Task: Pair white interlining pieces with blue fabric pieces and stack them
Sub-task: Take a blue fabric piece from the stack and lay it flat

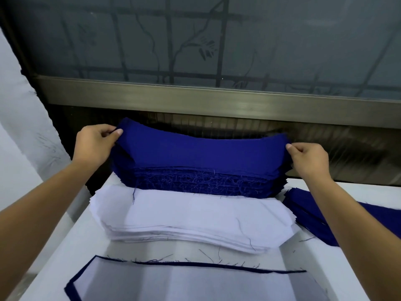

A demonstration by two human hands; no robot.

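Observation:
A thick stack of blue fabric pieces stands at the far edge of the table. Its top blue piece is raised at both ends. My left hand pinches the left end and my right hand pinches the right end. In front of that stack lies a stack of white interlining pieces. Nearest to me lies a paired piece, white interlining on top of blue fabric, whose blue edge shows along the top and left.
The white table carries more blue fabric pieces at the right. A metal window sill and frosted window rise just behind the stacks. A white wall stands to the left.

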